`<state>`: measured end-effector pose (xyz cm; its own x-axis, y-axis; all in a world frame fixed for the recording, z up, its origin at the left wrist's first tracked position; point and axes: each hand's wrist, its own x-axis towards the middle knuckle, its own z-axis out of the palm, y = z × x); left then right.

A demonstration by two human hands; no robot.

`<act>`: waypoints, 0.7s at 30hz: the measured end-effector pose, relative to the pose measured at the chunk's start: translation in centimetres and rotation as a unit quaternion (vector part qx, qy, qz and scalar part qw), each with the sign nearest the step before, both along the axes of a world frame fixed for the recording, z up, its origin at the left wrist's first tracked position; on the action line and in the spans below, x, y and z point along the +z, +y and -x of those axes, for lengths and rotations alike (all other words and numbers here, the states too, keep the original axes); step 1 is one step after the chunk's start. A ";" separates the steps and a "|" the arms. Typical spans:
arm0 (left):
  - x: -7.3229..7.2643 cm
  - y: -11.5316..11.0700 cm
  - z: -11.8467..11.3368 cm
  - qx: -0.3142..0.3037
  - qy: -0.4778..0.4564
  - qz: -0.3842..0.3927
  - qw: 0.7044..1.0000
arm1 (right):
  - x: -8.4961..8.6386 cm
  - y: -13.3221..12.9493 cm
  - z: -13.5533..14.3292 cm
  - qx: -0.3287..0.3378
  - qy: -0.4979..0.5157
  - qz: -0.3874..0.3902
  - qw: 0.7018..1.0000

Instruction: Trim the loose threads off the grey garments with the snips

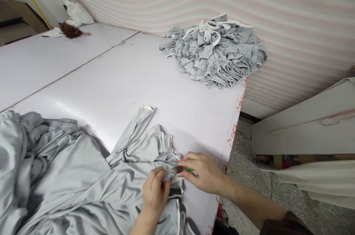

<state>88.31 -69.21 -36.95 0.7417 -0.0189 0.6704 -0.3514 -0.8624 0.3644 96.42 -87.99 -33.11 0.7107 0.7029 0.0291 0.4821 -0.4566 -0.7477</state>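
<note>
My left hand (155,191) is closed, its thumb and fingers pinching an edge of a light grey garment (124,179) with white trim. Close beside it, my right hand (203,172) grips a small metal tool with a green part, which looks like thread snips (177,170). The tips of the snips point at the cloth by my left fingertips. Whether the blades touch the cloth I cannot tell. The garment spreads in loose folds over the near left of the table, and a narrow strip-like part of it sticks out toward the back.
A heap of gathered grey garments (219,55) lies at the table's far right corner. A brown tuft (70,30) and a white plastic bag (79,11) are at the back left. Right of the table (111,76) edge are a speckled floor (246,150) and a white panel (302,124).
</note>
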 end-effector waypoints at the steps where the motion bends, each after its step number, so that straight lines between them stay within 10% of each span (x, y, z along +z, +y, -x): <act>1: 0.0 0.0 0.0 0.001 0.000 0.000 1.000 | 0.0 0.1 0.0 -0.005 -0.003 -0.004 1.000; 16: 0.7 0.5 0.6 -0.031 0.019 0.016 0.999 | -0.8 1.3 0.1 -0.037 0.056 -0.006 0.998; 21: 1.1 0.3 1.2 0.020 0.266 0.258 0.929 | -1.2 2.2 -0.8 -0.091 0.010 0.011 0.996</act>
<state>87.11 -68.87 -35.89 0.9637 0.2380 0.1212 0.0251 -0.5328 0.8459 97.21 -85.79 -34.30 0.8263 0.5632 0.0001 0.3754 -0.5508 -0.7454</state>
